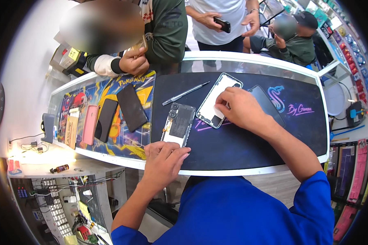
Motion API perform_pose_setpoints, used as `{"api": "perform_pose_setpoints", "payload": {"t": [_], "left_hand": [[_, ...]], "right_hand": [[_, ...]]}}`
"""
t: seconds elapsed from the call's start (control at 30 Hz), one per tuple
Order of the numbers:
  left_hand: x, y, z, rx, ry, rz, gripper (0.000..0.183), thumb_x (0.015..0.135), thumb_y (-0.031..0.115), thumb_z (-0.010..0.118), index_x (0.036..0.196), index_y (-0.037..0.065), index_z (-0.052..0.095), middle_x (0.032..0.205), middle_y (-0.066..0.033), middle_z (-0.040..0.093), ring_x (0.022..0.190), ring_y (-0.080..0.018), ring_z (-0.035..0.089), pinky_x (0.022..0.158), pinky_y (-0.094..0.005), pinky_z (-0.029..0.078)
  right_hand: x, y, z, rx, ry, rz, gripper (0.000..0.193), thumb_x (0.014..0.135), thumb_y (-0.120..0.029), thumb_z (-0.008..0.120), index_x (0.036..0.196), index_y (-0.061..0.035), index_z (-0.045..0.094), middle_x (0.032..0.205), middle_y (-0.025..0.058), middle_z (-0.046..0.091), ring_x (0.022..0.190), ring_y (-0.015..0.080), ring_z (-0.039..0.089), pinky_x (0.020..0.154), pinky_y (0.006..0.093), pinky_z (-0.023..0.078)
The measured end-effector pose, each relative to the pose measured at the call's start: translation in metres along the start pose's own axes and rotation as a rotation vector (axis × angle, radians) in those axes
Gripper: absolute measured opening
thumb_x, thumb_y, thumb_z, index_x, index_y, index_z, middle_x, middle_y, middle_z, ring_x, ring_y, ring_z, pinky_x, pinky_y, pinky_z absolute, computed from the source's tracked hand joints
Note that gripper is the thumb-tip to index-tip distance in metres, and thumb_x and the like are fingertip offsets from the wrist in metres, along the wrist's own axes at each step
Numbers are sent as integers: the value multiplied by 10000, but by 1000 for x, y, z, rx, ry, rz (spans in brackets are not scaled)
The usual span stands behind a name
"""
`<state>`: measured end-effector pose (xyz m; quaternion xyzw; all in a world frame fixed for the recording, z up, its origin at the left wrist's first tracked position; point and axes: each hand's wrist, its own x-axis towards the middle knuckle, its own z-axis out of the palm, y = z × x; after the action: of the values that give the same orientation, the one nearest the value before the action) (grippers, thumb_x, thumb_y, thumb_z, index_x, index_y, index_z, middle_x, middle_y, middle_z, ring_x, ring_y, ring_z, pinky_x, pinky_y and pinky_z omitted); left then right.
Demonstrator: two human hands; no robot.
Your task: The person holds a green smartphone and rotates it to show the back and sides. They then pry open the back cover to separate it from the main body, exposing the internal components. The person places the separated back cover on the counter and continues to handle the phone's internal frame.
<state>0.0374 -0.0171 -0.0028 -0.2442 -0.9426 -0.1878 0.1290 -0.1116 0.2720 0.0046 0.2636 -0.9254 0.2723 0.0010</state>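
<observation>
Left hand rests near edge of black mat on the counter, fingers curled loosely, fingertips touching bottom end of an opened phone w/ its insides showing; nothing gripped. Right hand lies flat on a white back cover, fingers pressing its lower part, not clenched. Just right of that hand, partly under it, a dark screen panel. Above left hand, beyond the opened phone, a thin metal tool lies alone. Further left, several phones and cases sit on a colourful mat. Other people stand across the counter.
</observation>
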Motion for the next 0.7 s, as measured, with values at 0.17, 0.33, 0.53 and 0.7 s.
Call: {"api": "perform_pose_setpoints", "payload": {"t": [0.17, 0.33, 0.53, 0.7], "left_hand": [[-12, 9, -8, 58, -51, 67, 308, 882, 244, 857, 1183, 267, 795, 1104, 103, 657, 1103, -172, 545, 959, -407, 352], [-15, 29, -3, 239, -95, 117, 306, 812, 239, 910, 1100, 229, 809, 1066, 108, 684, 1056, -168, 562, 948, -406, 326], [14, 30, 1, 123, -55, 23, 215, 773, 179, 886, 945, 205, 760, 975, 62, 653, 989, -207, 594, 929, -411, 359], [106, 31, 9, 96, 27, 21, 162, 815, 171, 870, 942, 179, 769, 965, 39, 654, 999, -232, 591, 917, -426, 385]], "right_hand": [[-1, 5, -6, 76, 35, -46, 144, 981, -177, 749, 1001, -38, 781, 932, 113, 715, 908, 320, 711, 820, 435, 572], [-4, 1, -33, 137, 35, -66, 152, 990, -198, 743, 1012, -57, 793, 939, 117, 716, 932, 335, 702, 838, 447, 562], [-27, 12, -57, 223, 93, -25, 135, 979, -179, 765, 999, -47, 781, 931, 123, 710, 880, 334, 689, 798, 447, 542], [-37, 25, -52, 190, 97, 3, 125, 972, -167, 773, 1002, -46, 775, 920, 114, 703, 863, 324, 680, 765, 424, 539]]}}
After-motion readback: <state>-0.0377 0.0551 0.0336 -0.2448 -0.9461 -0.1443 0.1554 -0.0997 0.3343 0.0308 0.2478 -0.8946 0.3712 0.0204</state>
